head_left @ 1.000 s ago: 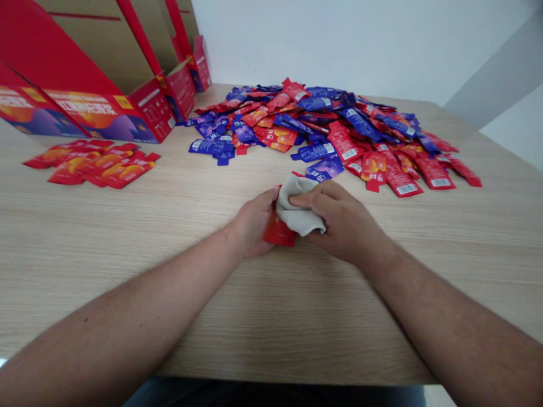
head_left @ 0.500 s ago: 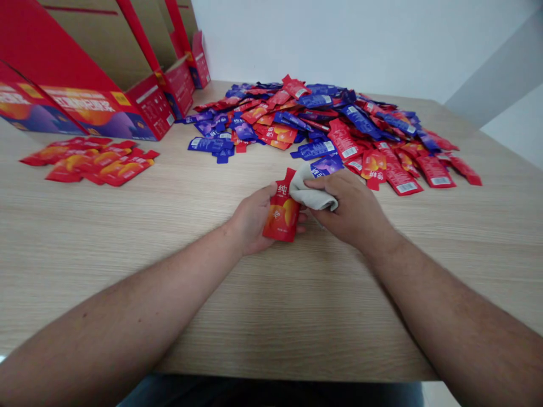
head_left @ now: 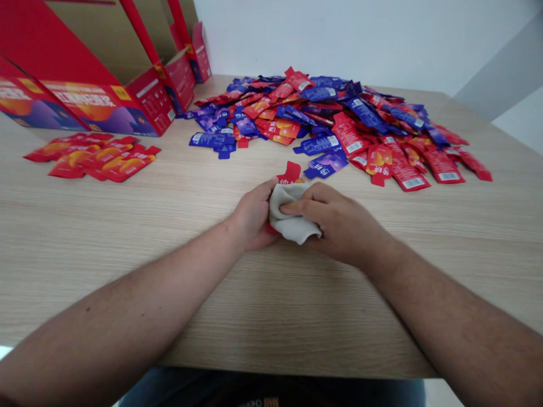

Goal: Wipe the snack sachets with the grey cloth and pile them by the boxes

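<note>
My left hand (head_left: 253,217) holds a red pouch (head_left: 291,172) with orange fruit printed on it, its narrow neck pointing away from me. Most of that pouch is covered by a pale grey cloth (head_left: 292,220). My right hand (head_left: 339,223) grips the cloth and presses it flat against the pouch's front, index finger stretched over it. Just beyond my hands lies a purple-blue pouch (head_left: 326,163), at the near edge of a large heap of red and blue pouches (head_left: 314,113).
Several red pouches (head_left: 99,159) overlap in a small group at the left of the wooden table (head_left: 271,316). Behind them stand open red cartons (head_left: 106,107) with brown insides. A white wall (head_left: 339,39) rises behind the heap.
The cloth in my right hand has moved left and toward me, from the pouch's right edge onto its front, now covering most of it. My left hand keeps its hold.
</note>
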{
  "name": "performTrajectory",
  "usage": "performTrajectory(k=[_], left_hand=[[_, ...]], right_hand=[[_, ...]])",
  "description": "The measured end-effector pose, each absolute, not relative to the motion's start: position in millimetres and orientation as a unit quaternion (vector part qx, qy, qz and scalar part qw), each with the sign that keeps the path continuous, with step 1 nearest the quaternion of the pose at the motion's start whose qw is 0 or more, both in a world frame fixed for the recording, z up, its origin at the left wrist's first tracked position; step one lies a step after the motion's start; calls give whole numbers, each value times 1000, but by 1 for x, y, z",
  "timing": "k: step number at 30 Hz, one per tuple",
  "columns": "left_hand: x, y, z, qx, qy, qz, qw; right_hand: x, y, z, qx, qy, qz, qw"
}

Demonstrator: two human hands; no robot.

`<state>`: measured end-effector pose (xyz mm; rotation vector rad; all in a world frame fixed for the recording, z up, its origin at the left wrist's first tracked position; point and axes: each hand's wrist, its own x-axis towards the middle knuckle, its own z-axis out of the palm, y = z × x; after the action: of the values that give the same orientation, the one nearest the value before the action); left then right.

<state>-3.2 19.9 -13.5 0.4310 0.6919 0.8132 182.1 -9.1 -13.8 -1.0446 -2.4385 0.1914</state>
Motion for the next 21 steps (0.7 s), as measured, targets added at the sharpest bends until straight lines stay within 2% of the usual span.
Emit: performTrajectory(k=[4, 8, 13, 18, 21], left_hand=[[-3, 20, -11, 204, 323, 391, 837], [-3, 20, -14, 214, 324, 385, 837], [-4, 22, -18, 214, 300, 389, 844], [-3, 21, -14, 204, 322, 387, 840], [-2, 21, -12, 199, 328, 390, 837]], right_hand=[[182, -8, -14, -436, -860, 20, 264], [180, -10, -15, -379, -892, 65, 237], [184, -7, -18, -443, -853, 34, 275], [180, -10, -18, -390, -886, 76, 239], [181, -9, -18, -428, -864, 49, 260]])
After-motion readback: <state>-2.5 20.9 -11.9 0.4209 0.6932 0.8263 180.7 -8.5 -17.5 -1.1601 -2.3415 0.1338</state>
